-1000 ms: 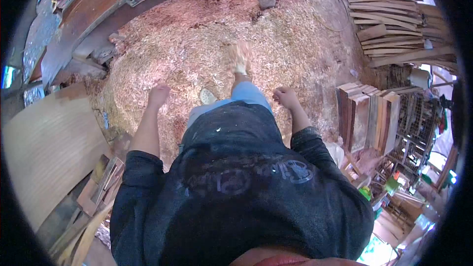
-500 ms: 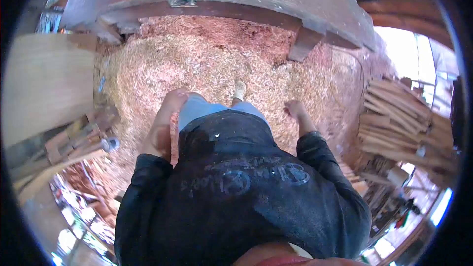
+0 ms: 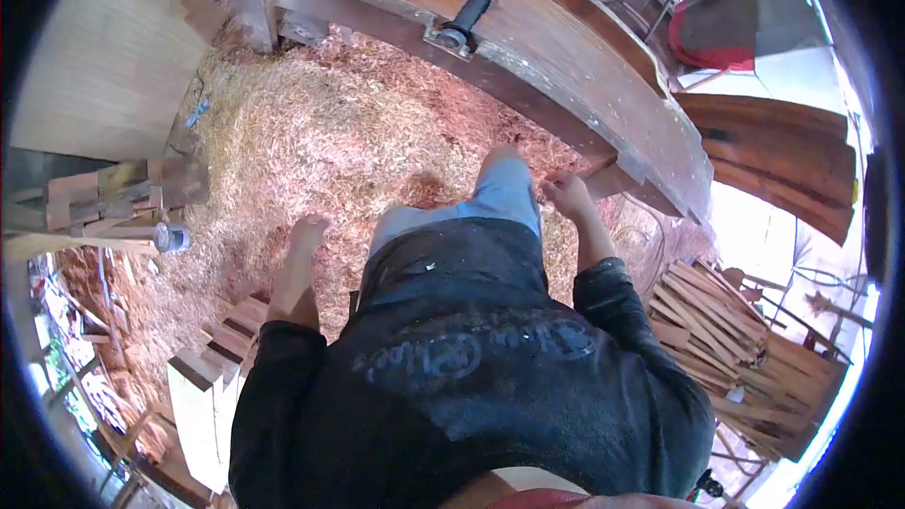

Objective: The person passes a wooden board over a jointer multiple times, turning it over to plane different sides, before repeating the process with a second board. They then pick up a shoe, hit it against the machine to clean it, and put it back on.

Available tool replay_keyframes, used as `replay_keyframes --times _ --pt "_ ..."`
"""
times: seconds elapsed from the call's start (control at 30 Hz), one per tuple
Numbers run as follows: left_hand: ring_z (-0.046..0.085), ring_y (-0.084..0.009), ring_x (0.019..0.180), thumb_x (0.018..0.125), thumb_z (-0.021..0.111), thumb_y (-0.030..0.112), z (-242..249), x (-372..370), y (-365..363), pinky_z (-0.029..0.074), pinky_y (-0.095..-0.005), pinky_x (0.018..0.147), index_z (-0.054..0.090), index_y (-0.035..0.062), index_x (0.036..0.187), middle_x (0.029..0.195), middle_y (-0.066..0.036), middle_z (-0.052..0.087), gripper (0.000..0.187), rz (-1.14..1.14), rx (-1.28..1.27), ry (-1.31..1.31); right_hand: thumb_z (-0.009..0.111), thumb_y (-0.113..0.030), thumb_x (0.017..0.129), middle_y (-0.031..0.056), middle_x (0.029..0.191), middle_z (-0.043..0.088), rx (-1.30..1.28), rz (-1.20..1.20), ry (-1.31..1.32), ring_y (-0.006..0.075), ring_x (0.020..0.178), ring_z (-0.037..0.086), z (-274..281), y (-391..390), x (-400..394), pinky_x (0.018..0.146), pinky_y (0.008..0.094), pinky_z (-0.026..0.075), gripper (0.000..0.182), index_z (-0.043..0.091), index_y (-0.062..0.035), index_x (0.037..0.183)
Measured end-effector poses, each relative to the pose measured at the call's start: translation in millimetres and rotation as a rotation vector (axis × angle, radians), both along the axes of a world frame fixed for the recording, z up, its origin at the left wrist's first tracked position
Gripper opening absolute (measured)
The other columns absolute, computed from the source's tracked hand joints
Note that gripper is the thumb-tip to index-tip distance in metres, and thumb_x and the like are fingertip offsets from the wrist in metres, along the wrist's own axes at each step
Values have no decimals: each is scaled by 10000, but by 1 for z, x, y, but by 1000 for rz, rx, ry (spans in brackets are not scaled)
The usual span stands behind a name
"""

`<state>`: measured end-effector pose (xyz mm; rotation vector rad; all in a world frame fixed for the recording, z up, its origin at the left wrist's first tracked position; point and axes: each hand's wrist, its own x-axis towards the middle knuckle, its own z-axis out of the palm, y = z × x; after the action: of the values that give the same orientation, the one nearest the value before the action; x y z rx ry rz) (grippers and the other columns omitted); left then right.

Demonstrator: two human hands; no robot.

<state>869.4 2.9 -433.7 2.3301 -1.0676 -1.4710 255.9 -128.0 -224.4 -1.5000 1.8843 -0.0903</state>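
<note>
My left hand hangs at my left side above the shavings-covered floor, its fingers small and loosely bent, with nothing visible in it. On the other side, my right hand is raised slightly in front of my right thigh, fingers loosely curled and no object seen in it. Beyond that hand lies the near edge of a long wooden workbench. A dark metal clamp-like fitting is fixed at the bench's front edge. Neither hand touches the bench.
Stacked wooden strips lie at the right. A large pale board stands at the left, with wood offcuts and a small container below it. Squared timber is behind my left arm. A red-and-grey object sits beyond the bench.
My view has turned right; the bench now slants down to the right. My legs have stepped, the right knee now forward. Both hands have swung, the left lower in view, the right higher.
</note>
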Motion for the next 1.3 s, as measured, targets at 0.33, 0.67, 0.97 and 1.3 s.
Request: replay_keyframes --times 0.33,0.67,0.97,1.3 --pt "722 -226 933 910 701 353 14 82 68 554 -376 801 767 42 1071 1002 -122 777 356 -129 63 17 687 -330 938 121 876 745 -40 132 -142 217 821 718 -33 -48 63 749 375 557 341 724 -14 1059" --pt "718 -290 1061 936 672 382 72 16 -118 544 -371 924 707 43 1254 1209 -165 734 466 -186 -384 -160 702 -248 948 88 587 639 630 -222 -25 166 420 543 -80 111 -35 383 361 379 368 663 -28 656" --pt "695 -331 1119 926 673 483 94 -22 -160 526 -404 1003 682 54 1303 1251 -176 716 571 -495 -94 -145 617 -251 902 63 770 679 -9 258 -300 232 715 665 -95 6 -23 620 400 523 176 700 -97 882" --pt "694 -326 1120 905 706 473 102 17 -84 527 -387 991 732 64 1213 1242 -179 717 513 -205 -239 -36 659 -226 962 40 702 652 318 350 90 159 618 633 -99 31 -35 526 327 504 231 672 -63 800"
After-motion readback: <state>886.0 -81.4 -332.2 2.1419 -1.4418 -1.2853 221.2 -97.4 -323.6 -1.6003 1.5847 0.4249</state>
